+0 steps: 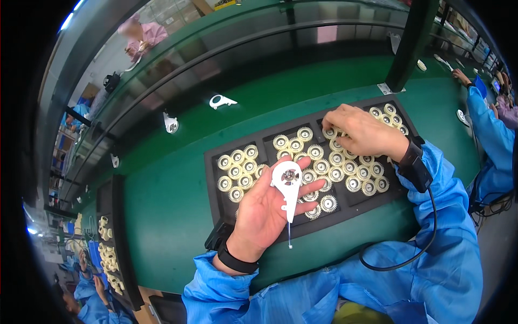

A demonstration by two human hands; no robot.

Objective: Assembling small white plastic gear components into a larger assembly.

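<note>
On the upturned palm and fingers of my left hand (264,208) lies a white teardrop-shaped plastic housing (292,189). Its round end has an opening with a dark and metallic centre, and a thin wire hangs from the narrow end. My right hand (367,129) reaches down over the far middle of a black compartment tray (216,201). Its fingers are bent around a cream toothed wheel (329,133), which they partly cover. Many similar cream wheels (353,183) with dark, metal-centred hubs fill the tray's compartments.
Two white housings (222,101) (170,123) lie on the green bench beyond the tray. A dark post (413,48) rises at the far right. Another tray with cream parts (120,237) stands left. Co-workers in blue sleeves (493,119) sit right and lower left. A black cable (431,227) runs from my right wrist.
</note>
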